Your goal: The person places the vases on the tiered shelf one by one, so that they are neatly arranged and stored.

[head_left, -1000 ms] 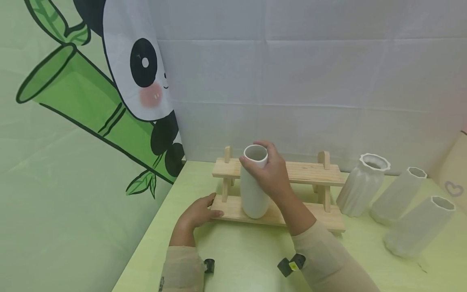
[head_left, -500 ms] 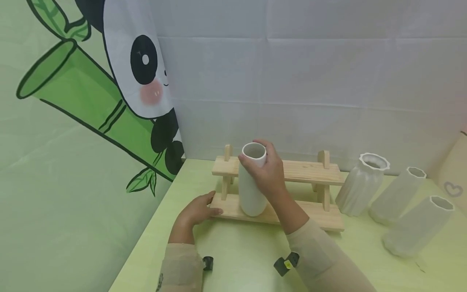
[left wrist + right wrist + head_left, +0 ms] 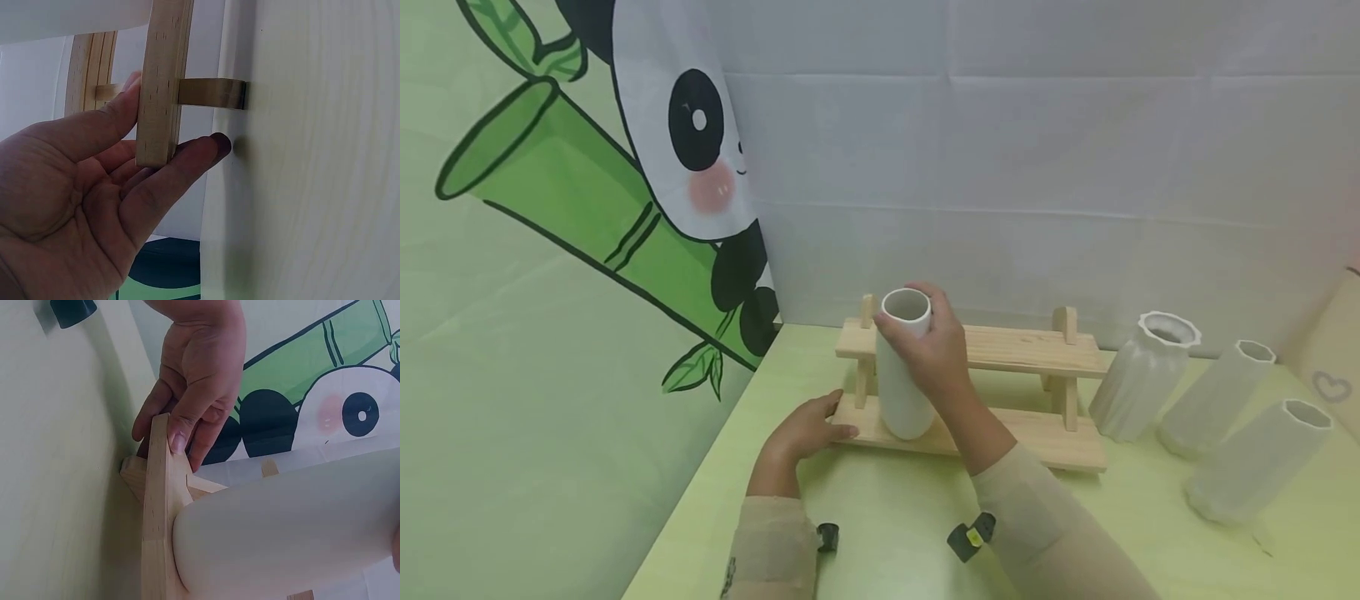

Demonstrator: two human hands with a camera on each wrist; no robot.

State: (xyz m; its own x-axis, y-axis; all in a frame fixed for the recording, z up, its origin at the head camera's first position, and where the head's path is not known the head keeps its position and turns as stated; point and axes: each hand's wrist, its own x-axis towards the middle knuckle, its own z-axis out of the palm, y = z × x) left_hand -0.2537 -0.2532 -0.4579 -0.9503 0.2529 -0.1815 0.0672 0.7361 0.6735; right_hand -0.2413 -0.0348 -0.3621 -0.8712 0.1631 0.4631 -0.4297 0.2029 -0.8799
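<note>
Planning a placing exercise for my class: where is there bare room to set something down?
Bare: the upper board between the right hand and right peg; the table in front of the lower board, between the forearms. Crowded: right of the boards, where three vases cluster, and the lower board's left end, with the left hand and held vase.

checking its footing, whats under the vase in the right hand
The wooden lower shelf is under the vase, meeting its base; the patch directly beneath is covered.
</note>
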